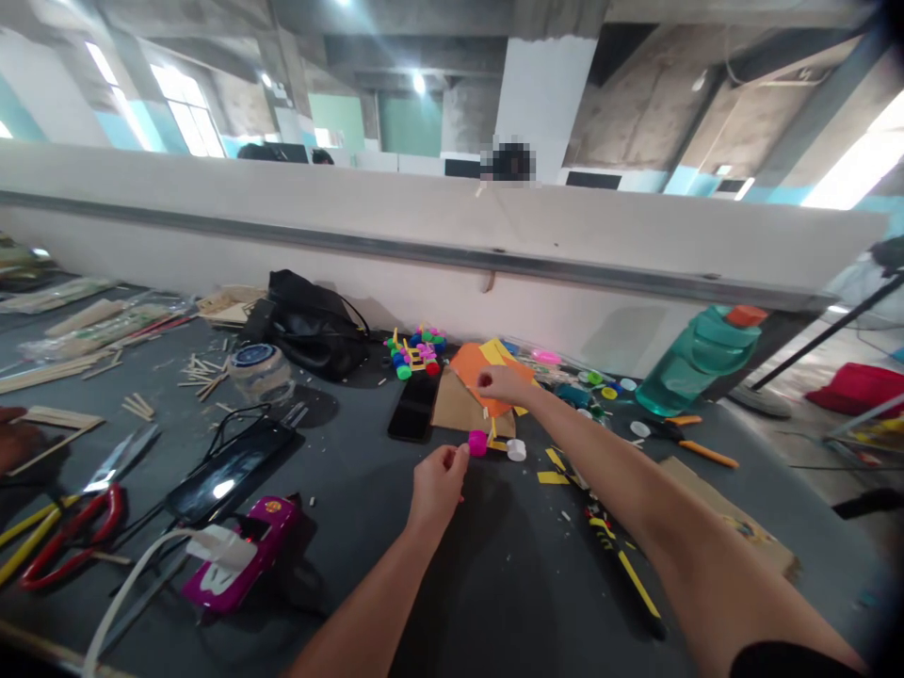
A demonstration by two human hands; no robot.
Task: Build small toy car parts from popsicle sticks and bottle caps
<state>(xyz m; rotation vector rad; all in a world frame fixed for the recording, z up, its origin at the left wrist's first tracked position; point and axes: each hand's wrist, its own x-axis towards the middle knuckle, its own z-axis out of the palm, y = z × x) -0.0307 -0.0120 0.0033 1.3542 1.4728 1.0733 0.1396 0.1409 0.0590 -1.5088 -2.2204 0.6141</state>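
My left hand (438, 482) is curled into a pinch beside a pink bottle cap (478, 443), its fingertips touching the cap's left side. My right hand (503, 384) reaches farther out and pinches a small red cap (484, 380) over an orange paper sheet (472, 369) lying on brown cardboard (456, 407). A white cap (516, 450) and yellow paper strips (552, 476) lie just right of the pink cap. A black phone (413, 411) rests left of the cardboard.
On the dark table: a model of coloured caps and sticks (416, 350), a black bag (311, 322), a teal water bottle (696, 367), a pink toy car (244, 556), red-handled scissors (71, 527), a tablet (230, 468), wooden sticks (201, 369). Another person's hand (15, 441) at left.
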